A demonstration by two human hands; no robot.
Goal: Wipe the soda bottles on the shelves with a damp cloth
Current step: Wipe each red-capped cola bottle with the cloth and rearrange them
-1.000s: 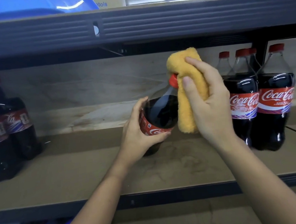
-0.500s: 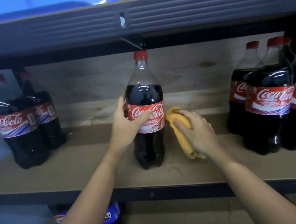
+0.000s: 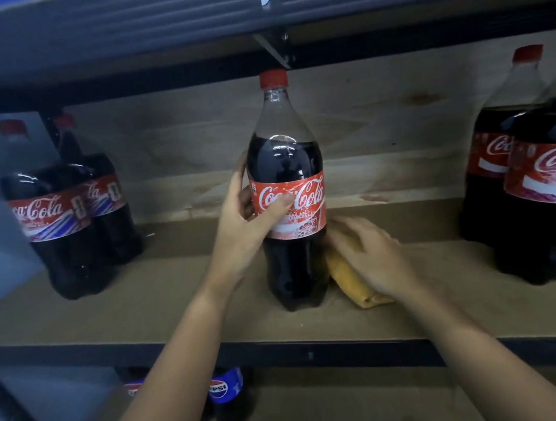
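Head view: my left hand grips the middle Coca-Cola bottle at its red label, thumb across the front and the fingers curled round the back. The bottle stands upright on the shelf, near the front edge. My right hand lies on the yellow cloth, fingers curled over it and holding it against the lower right side of the bottle, down on the shelf board.

Open shelf surface lies on both sides of the bottle. Two bottles on the left stand well apart from it; the bottles on the right stand well apart too. The red cap sits just below the dark metal beam of the shelf above.

Shelf board: brown, matt, fibrous. Back panel: pale wood grain. Bottle: clear smooth plastic, dark liquid, tapering neck. Cloth: soft, bunched in folds. Pepsi bottles stand on the shelf below.
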